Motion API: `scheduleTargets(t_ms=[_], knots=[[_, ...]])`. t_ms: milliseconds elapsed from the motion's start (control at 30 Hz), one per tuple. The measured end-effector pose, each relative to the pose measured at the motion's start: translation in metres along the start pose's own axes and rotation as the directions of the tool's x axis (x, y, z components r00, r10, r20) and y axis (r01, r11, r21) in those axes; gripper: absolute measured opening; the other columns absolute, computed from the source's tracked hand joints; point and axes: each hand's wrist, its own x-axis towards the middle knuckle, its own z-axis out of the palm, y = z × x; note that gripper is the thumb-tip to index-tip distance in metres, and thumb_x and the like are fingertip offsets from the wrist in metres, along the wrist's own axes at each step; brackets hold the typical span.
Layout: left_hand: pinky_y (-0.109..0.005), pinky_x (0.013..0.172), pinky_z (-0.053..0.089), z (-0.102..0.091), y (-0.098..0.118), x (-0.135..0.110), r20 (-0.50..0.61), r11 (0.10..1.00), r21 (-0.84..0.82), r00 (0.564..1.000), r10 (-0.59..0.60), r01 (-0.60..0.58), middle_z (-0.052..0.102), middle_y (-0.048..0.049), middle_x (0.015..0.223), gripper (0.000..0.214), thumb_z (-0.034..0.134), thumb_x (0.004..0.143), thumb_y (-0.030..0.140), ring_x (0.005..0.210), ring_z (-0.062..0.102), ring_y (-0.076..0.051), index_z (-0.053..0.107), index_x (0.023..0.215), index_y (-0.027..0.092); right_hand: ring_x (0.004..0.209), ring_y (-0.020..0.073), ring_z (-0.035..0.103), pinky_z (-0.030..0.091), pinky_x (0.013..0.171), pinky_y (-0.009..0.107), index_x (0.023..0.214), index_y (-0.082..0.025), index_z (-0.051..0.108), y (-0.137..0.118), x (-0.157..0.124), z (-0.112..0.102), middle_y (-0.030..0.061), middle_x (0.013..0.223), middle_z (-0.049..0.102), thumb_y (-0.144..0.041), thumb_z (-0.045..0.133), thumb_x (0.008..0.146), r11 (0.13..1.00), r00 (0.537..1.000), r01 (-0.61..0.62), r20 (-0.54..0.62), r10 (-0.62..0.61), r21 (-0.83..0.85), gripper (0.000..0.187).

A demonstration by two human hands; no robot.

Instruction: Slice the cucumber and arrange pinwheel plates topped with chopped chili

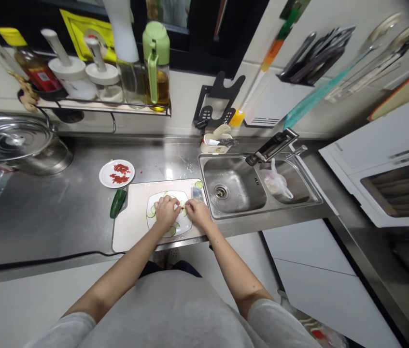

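Observation:
A white plate point(186, 224) with thin cucumber slices point(151, 211) round its rim sits on a pale cutting board point(132, 227). My left hand point(167, 211) rests curled over the plate's middle. My right hand point(197, 211) is closed at the plate's right edge. Between the two hands' fingertips shows a tiny red piece point(182, 207); which hand pinches it I cannot tell. A loose cucumber slice point(199, 184) lies at the board's far right corner beside a knife blade point(196, 193). A cucumber stub point(118, 203) lies off the board's left edge.
A small plate of chopped red chilli point(116, 173) stands behind the board. To the right is a steel sink point(240, 191) with a plastic bag point(277, 183) and faucet point(272, 146). A lidded pot point(16, 145) sits far left, below a shelf of bottles point(156, 65).

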Motion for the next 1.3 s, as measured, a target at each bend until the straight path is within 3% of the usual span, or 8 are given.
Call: scheduleTargets(t_ms=[400, 600, 767, 900, 1000, 1133, 1300], knots=[[-0.04, 0.087, 0.029, -0.007, -0.001, -0.01, -0.027, 0.999, -0.037, 0.999, -0.026, 0.025, 0.06, -0.005, 0.101, 0.018, 0.056, 0.083, 0.04, 0.101, 0.048, -0.025, 0.067, 0.091, 0.028, 0.088, 0.0158, 0.053, 0.034, 0.073, 0.024, 0.089, -0.02, 0.063, -0.007, 0.001, 0.009, 0.0042, 0.092, 0.063, -0.032, 0.051, 0.091, 0.997, 0.999, -0.052, 0.008, 0.053, -0.056, 0.016], [-0.039, 0.088, 0.031, -0.023, -0.015, -0.013, -0.162, 0.988, -0.125, 0.981, -0.105, 0.085, 0.061, -0.0041, 0.1, 0.019, 0.055, 0.084, 0.042, 0.101, 0.051, -0.024, 0.068, 0.091, 0.029, 0.08, 0.015, 0.054, 0.036, 0.07, 0.023, 0.085, -0.02, 0.063, -0.003, 0.003, 0.0, 0.0033, 0.085, 0.063, -0.031, 0.047, 0.09, 0.997, 0.996, -0.031, -0.083, 0.037, 0.074, 0.02], [-0.038, 0.087, 0.032, -0.061, -0.061, 0.0, -0.344, 0.957, -0.173, 0.896, -0.282, 0.234, 0.062, -0.0047, 0.102, 0.022, 0.053, 0.085, 0.041, 0.099, 0.053, -0.024, 0.067, 0.096, 0.029, 0.076, 0.0167, 0.056, 0.039, 0.069, 0.025, 0.083, -0.019, 0.064, 0.004, 0.007, -0.016, 0.0038, 0.078, 0.063, -0.034, 0.042, 0.089, 0.978, 0.972, 0.007, -0.231, 0.043, 0.208, 0.027], [-0.04, 0.087, 0.032, -0.101, -0.108, 0.019, -0.457, 0.897, -0.174, 0.774, -0.439, 0.406, 0.062, -0.0056, 0.104, 0.025, 0.05, 0.086, 0.042, 0.101, 0.052, -0.026, 0.066, 0.101, 0.029, 0.071, 0.0181, 0.056, 0.041, 0.066, 0.027, 0.082, -0.02, 0.065, 0.004, 0.009, -0.023, 0.0043, 0.075, 0.064, -0.039, 0.042, 0.087, 0.962, 0.959, 0.005, -0.274, 0.073, 0.273, 0.031], [-0.041, 0.088, 0.031, -0.124, -0.137, 0.034, -0.477, 0.864, -0.145, 0.731, -0.489, 0.483, 0.062, -0.0068, 0.105, 0.026, 0.049, 0.086, 0.041, 0.103, 0.051, -0.027, 0.065, 0.102, 0.03, 0.068, 0.0183, 0.056, 0.042, 0.065, 0.028, 0.082, -0.02, 0.065, 0.0, 0.009, -0.023, 0.0041, 0.073, 0.064, -0.041, 0.042, 0.086, 0.95, 0.958, 0.013, -0.276, 0.078, 0.311, 0.031], [-0.043, 0.089, 0.031, -0.138, -0.159, 0.056, -0.42, 0.846, -0.056, 0.756, -0.502, 0.53, 0.061, -0.0095, 0.11, 0.027, 0.048, 0.086, 0.037, 0.107, 0.049, -0.029, 0.067, 0.103, 0.029, 0.066, 0.0182, 0.056, 0.042, 0.064, 0.028, 0.081, -0.02, 0.065, -0.009, 0.009, -0.02, 0.0042, 0.07, 0.063, -0.043, 0.042, 0.086, 0.939, 0.962, 0.035, -0.266, 0.061, 0.343, 0.033], [-0.044, 0.09, 0.03, -0.137, -0.165, 0.077, -0.323, 0.898, 0.085, 0.864, -0.386, 0.433, 0.061, -0.0084, 0.115, 0.026, 0.048, 0.084, 0.032, 0.111, 0.047, -0.029, 0.069, 0.099, 0.03, 0.064, 0.0182, 0.055, 0.041, 0.062, 0.028, 0.081, -0.02, 0.065, -0.016, 0.011, -0.018, 0.0042, 0.068, 0.063, -0.045, 0.042, 0.086, 0.932, 0.969, 0.032, -0.241, 0.06, 0.362, 0.034]])
